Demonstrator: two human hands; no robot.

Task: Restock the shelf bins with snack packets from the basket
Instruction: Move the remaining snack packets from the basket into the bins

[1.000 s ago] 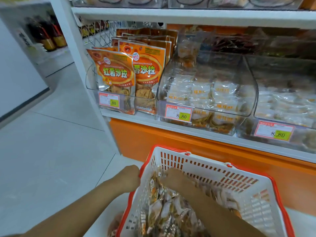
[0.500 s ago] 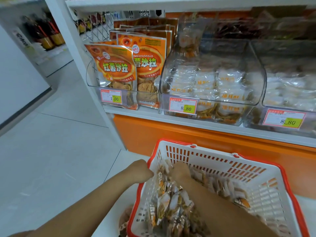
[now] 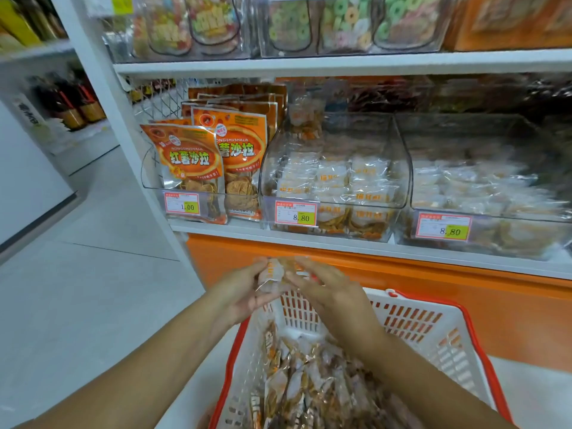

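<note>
Gripping one snack packet (image 3: pixel 272 274) between them above the basket (image 3: pixel 433 329), both hands sit directly below the middle bin (image 3: pixel 334 181).

I lifted both hands out of the basket (image 3: pixel 433 329): my left hand (image 3: pixel 244 289) let go of its rim and my right hand (image 3: pixel 328 289) left the pile. They met above the basket's far rim, pinching one snack packet (image 3: pixel 274 274) between them. My view tilted up, bringing a higher shelf (image 3: pixel 340 65) into frame.
</note>
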